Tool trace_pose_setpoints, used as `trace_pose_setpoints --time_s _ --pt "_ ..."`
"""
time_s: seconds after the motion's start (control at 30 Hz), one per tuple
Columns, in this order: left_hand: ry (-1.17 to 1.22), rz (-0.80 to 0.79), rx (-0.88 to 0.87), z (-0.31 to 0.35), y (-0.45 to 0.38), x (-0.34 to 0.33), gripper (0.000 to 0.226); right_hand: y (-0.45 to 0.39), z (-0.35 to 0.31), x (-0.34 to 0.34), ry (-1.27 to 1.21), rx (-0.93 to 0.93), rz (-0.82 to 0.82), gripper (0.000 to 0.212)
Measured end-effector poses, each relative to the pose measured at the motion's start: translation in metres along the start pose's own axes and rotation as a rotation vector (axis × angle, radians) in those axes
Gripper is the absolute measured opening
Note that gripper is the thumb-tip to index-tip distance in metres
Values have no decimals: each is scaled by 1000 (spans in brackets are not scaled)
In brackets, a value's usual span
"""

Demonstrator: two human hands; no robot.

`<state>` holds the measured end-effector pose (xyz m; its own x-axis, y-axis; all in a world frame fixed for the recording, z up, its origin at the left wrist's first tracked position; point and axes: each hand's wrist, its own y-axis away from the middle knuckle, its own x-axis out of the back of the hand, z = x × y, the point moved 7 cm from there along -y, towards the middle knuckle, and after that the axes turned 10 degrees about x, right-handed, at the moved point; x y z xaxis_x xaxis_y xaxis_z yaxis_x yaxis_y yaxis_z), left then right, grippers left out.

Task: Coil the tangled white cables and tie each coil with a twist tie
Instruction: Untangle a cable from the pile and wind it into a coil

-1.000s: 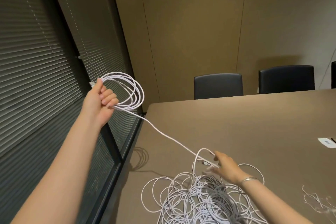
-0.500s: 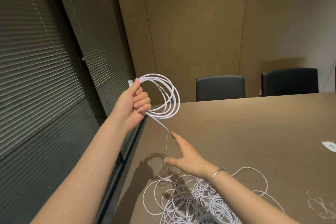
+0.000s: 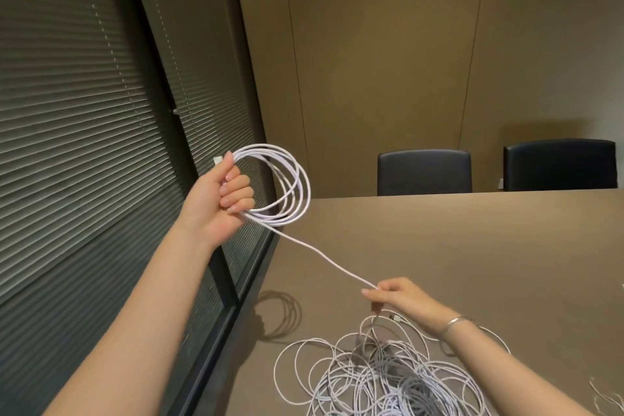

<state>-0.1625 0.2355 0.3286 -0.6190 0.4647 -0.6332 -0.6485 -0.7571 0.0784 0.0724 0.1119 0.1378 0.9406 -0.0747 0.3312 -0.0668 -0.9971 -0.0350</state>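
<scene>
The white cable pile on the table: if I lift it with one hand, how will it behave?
The cable pile would probably sag and trail, since its thin loops lie limp and overlapping on the table. It looks light. Crossing strands would likely snag and come up together.

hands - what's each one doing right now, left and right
Left hand: closed around the coil of white cable, held up in the air.
Right hand: pinching the straight run of cable above the tangled pile.

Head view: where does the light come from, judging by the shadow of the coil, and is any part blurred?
Head view: the coil casts a ringed shadow low on the table, so light falls from above; the straight cable looks sharp; edges bend, wide-angle.
</scene>
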Motion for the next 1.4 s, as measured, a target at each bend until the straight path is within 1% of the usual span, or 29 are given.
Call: trace_pose_setpoints --time_s 0.07,0.17,0.23,0.27,0.33,0.37,0.43,0.53,0.6,0.67,0.7,0.77,0.8,0.87,0.93,0.97,1.03,1.07,1.13,1.17,1.23,1.3,1.33,1.4 --pt "-13 34 -2 2 -1 8 40 4 4 14 -103 -23 59 40" --pt "-115 107 4 -5 -5 17 44 3 0 28 -496 -133 190 24" --pt "-211 162 -9 -10 -8 20 43 -1 -13 33 -666 -175 207 16" --pt "-271 187 -23 -13 -9 20 43 -4 -20 37 -717 -165 234 17" --pt "-356 216 -38 -20 -13 18 42 -7 -40 49 -785 -94 304 28" --pt "-370 215 -30 -26 -15 15 41 -7 -53 52 -793 -43 332 32" --pt "-361 194 -5 -39 -20 10 41 -7 -79 54 -714 61 367 31" --pt "-337 170 -11 -59 -26 -7 40 -5 -110 46 -429 157 392 27" --pt "-366 184 -70 -68 -28 -20 36 -5 -124 28 -316 190 362 26" --pt "-401 219 -117 -76 -31 -30 31 -6 -133 11 -266 219 338 22" --pt "-395 223 -111 -82 -32 -34 36 -8 -136 4 -245 237 345 19" --pt "-358 214 -74 -95 -35 -40 54 -10 -140 -5 -199 268 367 17" --pt "-335 223 -71 -101 -36 -43 54 -12 -140 -9 -177 276 369 17" --pt "-312 249 -90 -106 -34 -45 39 -13 -143 -17 -145 291 340 20" --pt "-260 231 -69 -112 -30 -49 40 -13 -144 -23 -103 282 310 30" --pt "-224 234 -54 -115 -30 -47 41 -12 -143 -24 -96 269 309 31" --pt "-193 296 -37 -118 -27 -43 36 -9 -139 -26 -158 255 312 31" --pt "-198 336 -44 -117 -28 -39 36 -8 -138 -29 -227 252 304 27" --pt "-176 381 -78 -110 -28 -34 38 -6 -137 -34 -376 245 272 10" --pt "-127 388 -95 -105 -28 -31 38 -4 -136 -35 -424 242 254 9" --pt "-31 366 -133 -97 -31 -26 37 -1 -132 -38 -454 259 203 23" --pt "-1 336 -142 -91 -32 -24 36 3 -129 -37 -393 290 210 33" --pt "1 310 -136 -91 -33 -24 36 4 -128 -32 -353 294 259 39" --pt "-1 247 -112 -91 -34 -27 36 2 -124 -19 -336 273 420 48"
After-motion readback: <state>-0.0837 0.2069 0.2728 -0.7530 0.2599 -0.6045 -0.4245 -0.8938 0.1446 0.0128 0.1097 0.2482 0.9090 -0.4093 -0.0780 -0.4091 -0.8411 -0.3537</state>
